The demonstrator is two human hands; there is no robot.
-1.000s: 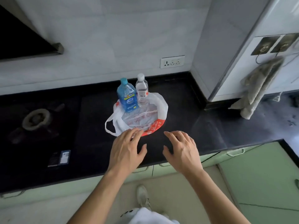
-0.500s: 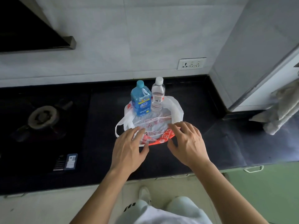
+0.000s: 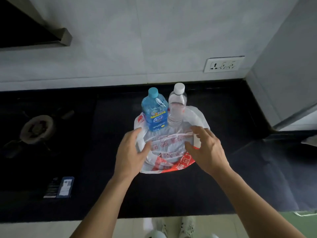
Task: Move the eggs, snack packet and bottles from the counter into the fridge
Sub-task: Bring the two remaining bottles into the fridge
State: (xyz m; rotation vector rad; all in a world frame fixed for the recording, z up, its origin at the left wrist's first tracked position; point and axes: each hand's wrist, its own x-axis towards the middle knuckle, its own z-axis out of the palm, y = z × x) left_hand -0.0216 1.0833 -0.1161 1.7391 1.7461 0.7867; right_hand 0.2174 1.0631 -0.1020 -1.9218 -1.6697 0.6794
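both hands (image 3: 169,149) now spread open on the plastic bag (image 3: 169,152); blue bottle (image 3: 155,114) and clear bottle (image 3: 176,109) upright, caps up.

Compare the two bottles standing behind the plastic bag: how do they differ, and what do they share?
The blue bottle has a turquoise cap; the clear bottle has a white one. The blue bottle is broader, with a large blue-and-yellow label; the clear bottle is slimmer, with a narrow band. Both stand upright, capped, side by side.

A black counter (image 3: 223,177) is running under the hands, with a burner (image 3: 35,128) sitting well left of them. A pale tiled wall (image 3: 137,48) is rising beyond them, carrying a socket (image 3: 223,64) up to their right. A hood (image 3: 42,33) is hanging at upper left, and a pale floor (image 3: 60,229) is showing below the counter's edge.
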